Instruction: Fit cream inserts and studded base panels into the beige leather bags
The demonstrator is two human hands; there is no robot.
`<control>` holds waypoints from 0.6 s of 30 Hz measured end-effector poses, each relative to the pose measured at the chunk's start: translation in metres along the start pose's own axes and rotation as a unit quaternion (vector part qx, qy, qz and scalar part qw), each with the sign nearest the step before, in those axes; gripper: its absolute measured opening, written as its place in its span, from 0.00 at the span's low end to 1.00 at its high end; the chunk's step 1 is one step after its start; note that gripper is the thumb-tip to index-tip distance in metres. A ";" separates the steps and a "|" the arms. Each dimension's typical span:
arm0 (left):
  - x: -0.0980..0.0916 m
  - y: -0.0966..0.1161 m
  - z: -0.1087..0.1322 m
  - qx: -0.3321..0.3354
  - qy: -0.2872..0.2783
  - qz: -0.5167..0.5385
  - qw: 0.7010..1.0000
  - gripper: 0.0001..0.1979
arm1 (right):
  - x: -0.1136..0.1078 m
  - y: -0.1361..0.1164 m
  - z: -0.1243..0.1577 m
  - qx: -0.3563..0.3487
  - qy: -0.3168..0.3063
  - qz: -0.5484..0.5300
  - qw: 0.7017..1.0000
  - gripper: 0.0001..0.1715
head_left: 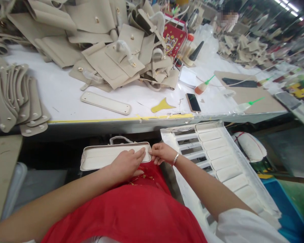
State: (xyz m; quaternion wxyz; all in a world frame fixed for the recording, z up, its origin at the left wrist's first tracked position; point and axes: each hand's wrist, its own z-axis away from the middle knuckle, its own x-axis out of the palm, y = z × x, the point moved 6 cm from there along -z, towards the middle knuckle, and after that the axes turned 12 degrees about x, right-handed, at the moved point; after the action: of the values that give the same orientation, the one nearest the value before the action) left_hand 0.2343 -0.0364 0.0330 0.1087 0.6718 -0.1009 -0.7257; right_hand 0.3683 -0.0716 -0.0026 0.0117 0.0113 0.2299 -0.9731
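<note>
A pale beige handbag (96, 159) rests on my lap against the table edge, its long white inner side facing up and its wrapped handle (120, 138) on the far side. My left hand (128, 163) lies across its right half, fingers stretched out with the tips near the right end. At that right corner, the bag's edge is pinched between the thumb and fingers of my right hand (161, 153). On the table ahead lies a long beige panel (105, 102) with rounded ends and small holes.
Piled beige bag parts (111, 57) and stacked flaps (17, 98) cover the table's left. A phone (193, 102), a yellow scrap (163, 105) and a green-tipped glue bottle (204, 85) lie farther right. A white slatted rack (218, 158) holding pale pieces stands beside my right arm.
</note>
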 end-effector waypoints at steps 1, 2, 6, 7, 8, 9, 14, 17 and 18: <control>-0.004 0.001 0.001 0.000 0.006 0.020 1.000 0.35 | 0.001 -0.004 0.003 0.017 0.005 0.030 0.999 0.17; -0.009 0.001 0.005 0.003 0.017 0.048 0.999 0.36 | 0.002 -0.008 0.006 0.031 0.012 0.059 0.998 0.16; -0.037 -0.026 0.061 -0.077 0.200 0.211 0.954 0.33 | 0.005 -0.016 0.014 0.058 0.053 0.143 0.987 0.14; -0.041 -0.044 0.088 -0.153 0.278 0.231 0.920 0.27 | 0.006 -0.017 0.013 0.059 0.057 0.154 0.985 0.14; -0.040 -0.061 0.118 -0.238 0.347 0.242 0.874 0.20 | 0.006 -0.017 0.012 0.059 0.055 0.163 0.983 0.15; -0.034 -0.078 0.149 -0.319 0.397 0.253 0.823 0.15 | 0.007 -0.018 0.010 0.058 0.047 0.171 0.982 0.15; 0.032 -0.112 0.196 -0.360 0.337 0.548 0.676 0.16 | 0.004 -0.019 -0.001 0.068 -0.004 0.205 0.976 0.16; 0.044 -0.112 0.188 -0.328 0.313 0.611 0.649 0.18 | -0.001 -0.017 -0.006 0.078 -0.021 0.206 0.975 0.17; 0.042 -0.111 0.185 -0.324 0.299 0.610 0.658 0.18 | -0.001 -0.017 -0.007 0.075 -0.030 0.200 0.977 0.17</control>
State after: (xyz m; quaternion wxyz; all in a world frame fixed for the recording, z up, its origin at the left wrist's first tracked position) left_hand 0.0438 0.0576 -0.0252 0.7622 0.5625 -0.2085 -0.2432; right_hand 0.3690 -0.0530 -0.0016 0.2118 0.0284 0.1494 -0.9654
